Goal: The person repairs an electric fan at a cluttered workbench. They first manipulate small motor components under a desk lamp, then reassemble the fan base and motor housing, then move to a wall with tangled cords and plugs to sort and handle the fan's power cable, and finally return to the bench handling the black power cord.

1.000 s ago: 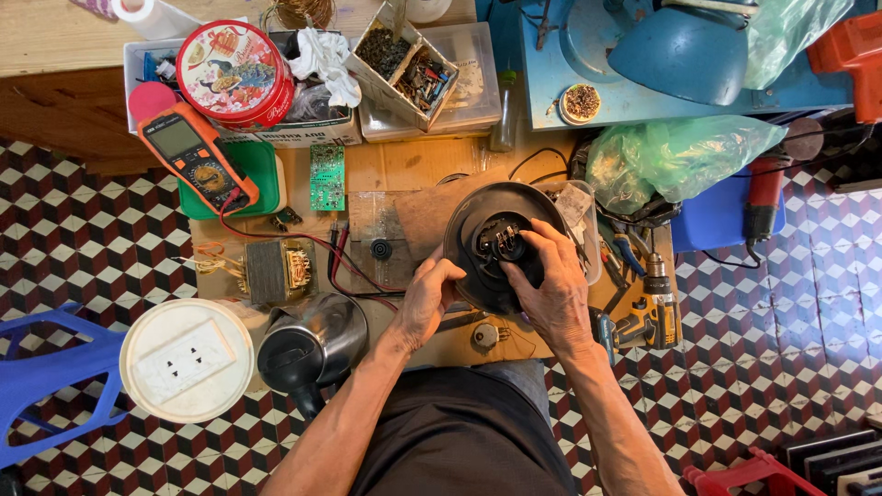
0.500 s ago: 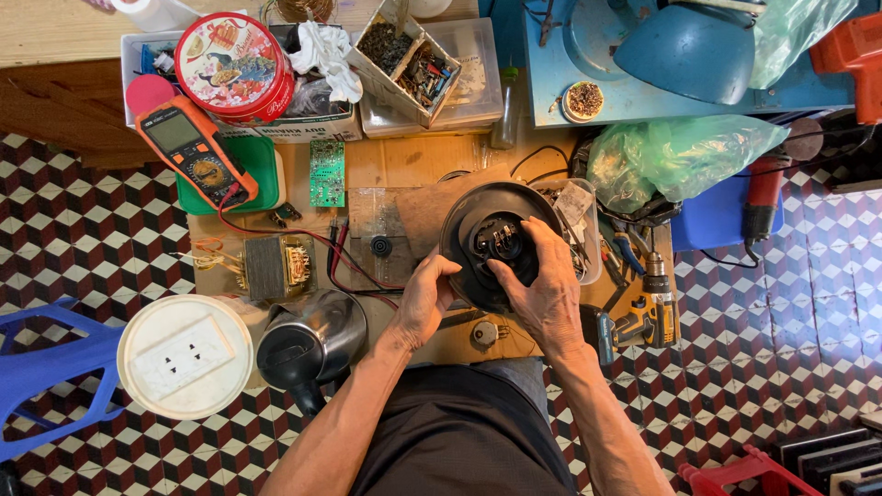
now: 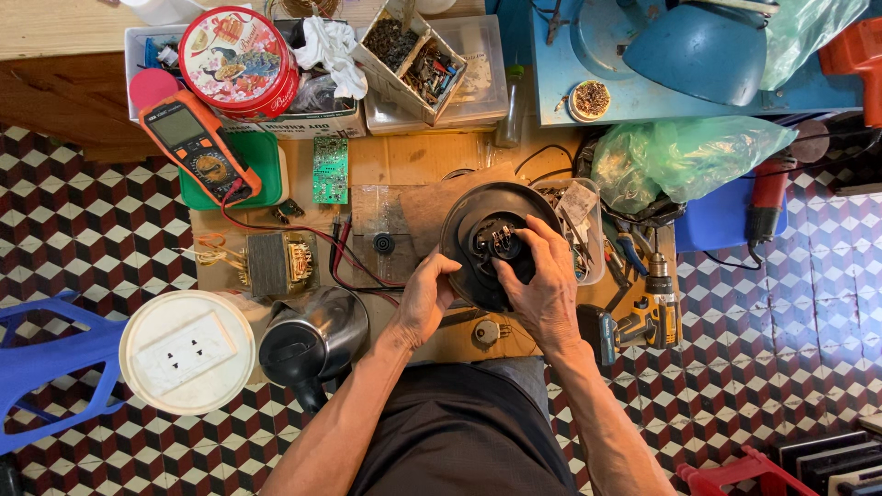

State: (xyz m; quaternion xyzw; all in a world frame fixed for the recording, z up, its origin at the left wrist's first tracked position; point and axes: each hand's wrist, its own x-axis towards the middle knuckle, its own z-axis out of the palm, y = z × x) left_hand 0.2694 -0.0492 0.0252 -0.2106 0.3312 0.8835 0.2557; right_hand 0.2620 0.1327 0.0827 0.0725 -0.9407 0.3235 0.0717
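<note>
Little has moved since before: both hands still grip the round black base (image 3: 487,243) on the counter (image 3: 413,165), left hand (image 3: 424,298) at its rim, right hand (image 3: 542,280) probably fingering its centre. Nearby: steel kettle (image 3: 312,340), transformer (image 3: 276,264), cordless drill (image 3: 643,317).

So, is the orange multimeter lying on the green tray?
Yes, the orange multimeter rests across the green tray, beside the round red tin.

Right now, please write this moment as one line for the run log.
left hand: holds rim of black round base | right hand: fingers on its centre part | steel kettle: beside, apart
</note>
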